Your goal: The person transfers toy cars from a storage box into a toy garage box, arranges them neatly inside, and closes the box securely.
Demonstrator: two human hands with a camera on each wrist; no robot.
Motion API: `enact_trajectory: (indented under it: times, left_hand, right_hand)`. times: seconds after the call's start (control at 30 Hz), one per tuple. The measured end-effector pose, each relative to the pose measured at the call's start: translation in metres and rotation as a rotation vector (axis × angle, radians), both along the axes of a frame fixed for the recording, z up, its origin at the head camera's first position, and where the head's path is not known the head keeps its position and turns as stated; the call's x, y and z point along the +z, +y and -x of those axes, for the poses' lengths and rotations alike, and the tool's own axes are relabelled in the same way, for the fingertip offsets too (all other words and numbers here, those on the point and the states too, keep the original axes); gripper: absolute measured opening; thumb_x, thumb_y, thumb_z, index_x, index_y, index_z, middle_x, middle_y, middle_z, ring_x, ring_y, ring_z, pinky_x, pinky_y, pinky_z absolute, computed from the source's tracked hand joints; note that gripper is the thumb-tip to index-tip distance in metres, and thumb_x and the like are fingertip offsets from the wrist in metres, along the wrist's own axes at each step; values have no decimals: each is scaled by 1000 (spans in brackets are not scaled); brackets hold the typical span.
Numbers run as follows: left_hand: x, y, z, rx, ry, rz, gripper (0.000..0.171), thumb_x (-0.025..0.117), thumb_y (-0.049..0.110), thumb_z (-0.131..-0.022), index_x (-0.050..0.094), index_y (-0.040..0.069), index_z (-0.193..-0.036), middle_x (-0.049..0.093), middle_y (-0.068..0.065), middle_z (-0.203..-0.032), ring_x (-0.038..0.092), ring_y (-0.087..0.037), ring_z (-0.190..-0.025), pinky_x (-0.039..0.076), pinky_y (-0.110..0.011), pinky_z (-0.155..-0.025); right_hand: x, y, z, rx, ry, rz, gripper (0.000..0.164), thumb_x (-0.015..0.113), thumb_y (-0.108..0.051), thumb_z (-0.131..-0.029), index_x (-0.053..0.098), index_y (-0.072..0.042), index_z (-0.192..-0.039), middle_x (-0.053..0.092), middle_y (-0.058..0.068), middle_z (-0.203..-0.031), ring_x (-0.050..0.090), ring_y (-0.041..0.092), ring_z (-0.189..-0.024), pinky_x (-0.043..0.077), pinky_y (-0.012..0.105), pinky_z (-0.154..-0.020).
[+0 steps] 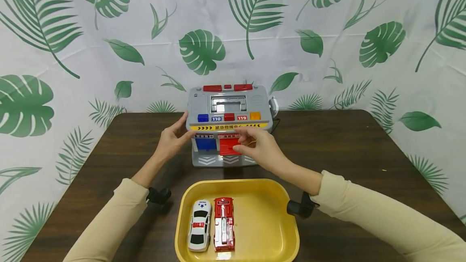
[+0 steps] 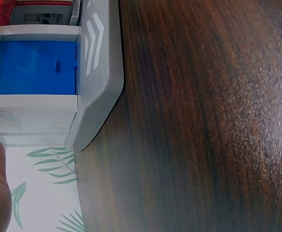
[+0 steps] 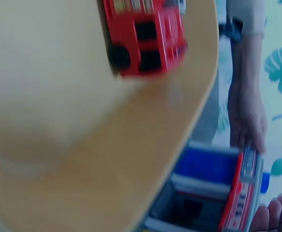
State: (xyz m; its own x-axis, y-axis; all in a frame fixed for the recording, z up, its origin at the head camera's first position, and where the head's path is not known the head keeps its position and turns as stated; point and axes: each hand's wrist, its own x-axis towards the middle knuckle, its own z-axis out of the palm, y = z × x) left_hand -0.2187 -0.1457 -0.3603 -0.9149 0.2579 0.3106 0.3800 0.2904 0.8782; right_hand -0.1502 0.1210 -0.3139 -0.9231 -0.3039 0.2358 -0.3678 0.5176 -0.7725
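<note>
A grey toy police and fire station stands on the table, with coloured buttons and a handle on its roof. My left hand grips its left side, thumb along the front edge and fingers round the side. At the front, the thumb of my right hand is at the red garage door, its fingers bent near the sign above. Beside that, the blue garage door is down. The right wrist view shows a dark compartment uncovered beneath a raised red strip.
In front of the station sits a yellow tray. A white police car and a red fire truck lie side by side in its left half. A leaf-print cloth hangs behind the dark wooden table.
</note>
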Motion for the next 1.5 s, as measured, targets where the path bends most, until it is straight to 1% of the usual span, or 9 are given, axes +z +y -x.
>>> enact_trajectory:
  times: [0.17, 0.27, 0.5, 0.63, 0.77, 1.0, 1.1, 1.27, 1.5]
  left_hand:
    - [1, 0, 0, 1, 3, 9, 65, 60, 6, -91, 24, -3, -145, 39, -23, -143, 53, -35, -119, 48, -25, -90]
    - [0, 0, 1, -2, 9, 9, 65, 60, 6, -91, 24, -3, -145, 38, -24, -143, 52, -37, -120, 48, -26, -91]
    - [-25, -7, 19, -7, 11, -25, 67, 62, 13, -91, 26, 11, -148, 40, -16, -145, 53, -31, -121, 48, -29, -91]
    - [-28, -8, 20, -4, 28, -20, 68, 63, 15, -91, 26, 12, -148, 40, -16, -145, 53, -32, -121, 48, -29, -92]
    - [-24, -6, 18, -7, 31, -23, 68, 62, 12, -90, 25, 7, -148, 40, -18, -144, 52, -34, -121, 48, -27, -92]
    - [-3, 0, 2, -8, 13, -12, 66, 61, 7, -91, 25, -4, -145, 38, -24, -143, 50, -39, -122, 46, -31, -93]
    - [0, 1, -1, 0, -3, -6, 65, 60, 6, -91, 24, -4, -145, 37, -24, -144, 50, -38, -122, 46, -32, -93]
    - [2, 2, -2, 1, 9, 2, 65, 60, 6, -91, 25, -5, -145, 39, -24, -143, 51, -38, -121, 46, -33, -93]
    - [-3, 0, 3, -5, 8, -13, 66, 61, 5, -90, 25, -4, -145, 37, -23, -144, 50, -37, -122, 47, -27, -92]
  right_hand:
    - [-6, 2, -21, 49, -170, 94, 43, 70, -8, -84, 57, 1, -125, 61, 7, -91, 57, 18, -82, 54, 20, -76]
    - [-12, 2, -33, 59, -261, 120, 42, 69, -8, -85, 57, 1, -124, 59, 7, -91, 55, 18, -82, 52, 16, -73]
    - [-27, -2, -54, 60, -391, 137, 45, 73, -11, -82, 57, 1, -122, 58, 8, -92, 53, 17, -82, 49, 17, -72]
    - [-37, -5, -64, 75, -472, 169, 51, 75, -12, -80, 54, 3, -124, 57, 11, -95, 52, 17, -83, 49, 17, -71]
    - [-47, -7, -74, 97, -562, 210, 60, 77, -11, -78, 48, 6, -128, 55, 11, -96, 50, 16, -83, 49, 17, -71]
    - [-61, -8, -83, 116, -669, 235, 77, 80, -9, -74, 36, 9, -135, 51, 11, -94, 51, 15, -79, 49, 21, -67]
    - [-66, -9, -85, 114, -703, 226, 82, 81, -11, -73, 33, 9, -137, 51, 11, -92, 51, 15, -76, 49, 22, -64]
    - [-72, -12, -87, 99, -756, 211, 86, 82, -13, -73, 30, 8, -138, 48, 9, -89, 48, 15, -71, 46, 22, -60]
    - [-76, -15, -86, 112, -750, 206, 91, 83, -13, -72, 26, 8, -140, 45, 9, -87, 46, 14, -67, 44, 22, -56]
